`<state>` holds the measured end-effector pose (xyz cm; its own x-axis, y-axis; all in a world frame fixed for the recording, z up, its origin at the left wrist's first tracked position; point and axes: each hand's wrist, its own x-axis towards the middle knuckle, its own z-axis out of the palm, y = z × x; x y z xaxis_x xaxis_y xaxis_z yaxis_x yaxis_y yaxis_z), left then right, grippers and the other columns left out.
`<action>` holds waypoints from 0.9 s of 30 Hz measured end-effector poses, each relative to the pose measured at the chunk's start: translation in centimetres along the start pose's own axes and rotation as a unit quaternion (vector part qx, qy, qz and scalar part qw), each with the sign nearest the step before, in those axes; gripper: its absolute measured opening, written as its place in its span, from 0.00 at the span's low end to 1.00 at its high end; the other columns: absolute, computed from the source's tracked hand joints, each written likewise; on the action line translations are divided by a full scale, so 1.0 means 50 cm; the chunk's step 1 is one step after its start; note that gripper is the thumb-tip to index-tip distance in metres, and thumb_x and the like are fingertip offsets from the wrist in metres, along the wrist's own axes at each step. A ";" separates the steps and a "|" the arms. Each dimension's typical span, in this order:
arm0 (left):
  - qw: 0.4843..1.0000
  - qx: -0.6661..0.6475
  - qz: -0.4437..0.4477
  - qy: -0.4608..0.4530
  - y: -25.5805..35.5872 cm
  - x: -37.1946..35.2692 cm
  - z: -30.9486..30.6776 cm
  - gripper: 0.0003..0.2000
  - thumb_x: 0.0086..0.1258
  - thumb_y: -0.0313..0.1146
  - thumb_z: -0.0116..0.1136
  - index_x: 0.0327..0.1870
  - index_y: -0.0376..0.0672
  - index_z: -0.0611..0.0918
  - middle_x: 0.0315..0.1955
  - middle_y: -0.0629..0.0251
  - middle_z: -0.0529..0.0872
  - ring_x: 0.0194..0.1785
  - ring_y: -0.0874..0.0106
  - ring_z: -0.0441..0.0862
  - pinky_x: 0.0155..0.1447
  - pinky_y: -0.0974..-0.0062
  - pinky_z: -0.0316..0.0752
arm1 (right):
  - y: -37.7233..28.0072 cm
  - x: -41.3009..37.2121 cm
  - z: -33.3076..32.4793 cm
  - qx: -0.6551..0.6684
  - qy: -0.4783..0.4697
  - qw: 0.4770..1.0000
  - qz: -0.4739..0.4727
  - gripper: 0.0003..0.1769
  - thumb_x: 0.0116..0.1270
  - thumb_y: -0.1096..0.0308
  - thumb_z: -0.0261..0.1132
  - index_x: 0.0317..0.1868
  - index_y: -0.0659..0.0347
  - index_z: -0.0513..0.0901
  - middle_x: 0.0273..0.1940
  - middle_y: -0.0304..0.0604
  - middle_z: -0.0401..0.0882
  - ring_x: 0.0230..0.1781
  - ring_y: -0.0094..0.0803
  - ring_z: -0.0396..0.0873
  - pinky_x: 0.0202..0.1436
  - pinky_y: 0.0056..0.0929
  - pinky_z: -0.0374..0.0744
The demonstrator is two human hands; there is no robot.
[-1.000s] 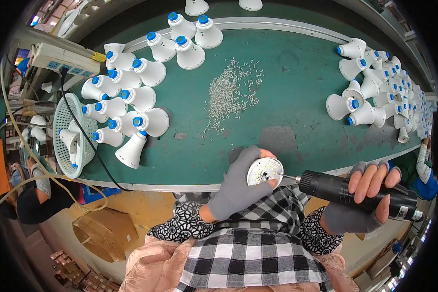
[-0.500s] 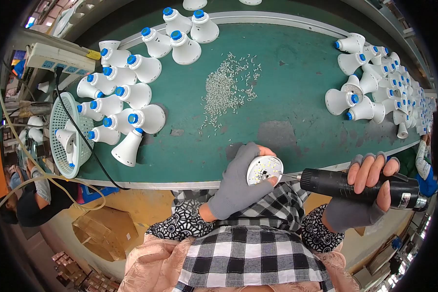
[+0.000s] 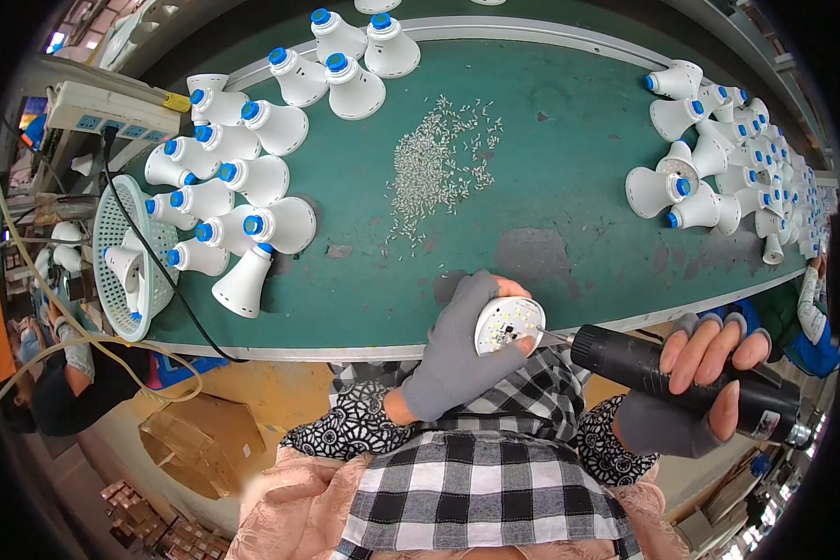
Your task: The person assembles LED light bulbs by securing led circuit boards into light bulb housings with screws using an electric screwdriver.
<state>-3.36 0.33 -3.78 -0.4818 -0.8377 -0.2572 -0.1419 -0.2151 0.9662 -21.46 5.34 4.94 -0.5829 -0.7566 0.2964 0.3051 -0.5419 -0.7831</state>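
Head view: my gloved left hand (image 3: 457, 350) grips a round white lamp piece (image 3: 511, 322) from its left side, fingers over the far edge and thumb on the near edge, with the chip-dotted face turned up. My right hand (image 3: 672, 425) is wrapped around the black electric driver (image 3: 616, 355), fingers over the top of the barrel. The lamp piece lies to the left of that hand and a little farther from me, in front of the worktop (image 3: 373, 289) near its edge. The driver's long axis slants from lower right up to the left, so its thin bit (image 3: 558, 335) points at the right rim of the face, just beside my left thumb. Whether the tip touches, I cannot tell. Beyond my hands lies a spread of small screws (image 3: 425, 168), with white lamp housings on the left (image 3: 280, 224) and more crowded together on the right (image 3: 691, 213).
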 end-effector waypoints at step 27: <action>0.912 0.303 0.263 -0.084 0.048 -0.018 -0.015 0.26 0.47 0.26 0.70 0.53 0.42 0.80 0.61 0.60 0.74 0.50 0.56 0.74 0.48 0.66 0.77 | -0.019 0.008 0.001 -0.014 -0.066 0.997 -0.041 0.14 0.64 0.69 0.60 0.46 0.57 0.65 0.29 0.38 0.64 0.28 0.26 0.70 0.39 0.30 0.73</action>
<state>-2.62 0.20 -1.23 -0.7395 -0.6452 0.1918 -0.2808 0.5547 0.7832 -21.93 5.54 5.83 -0.4999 -0.7528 0.4282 0.2388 -0.5951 -0.7674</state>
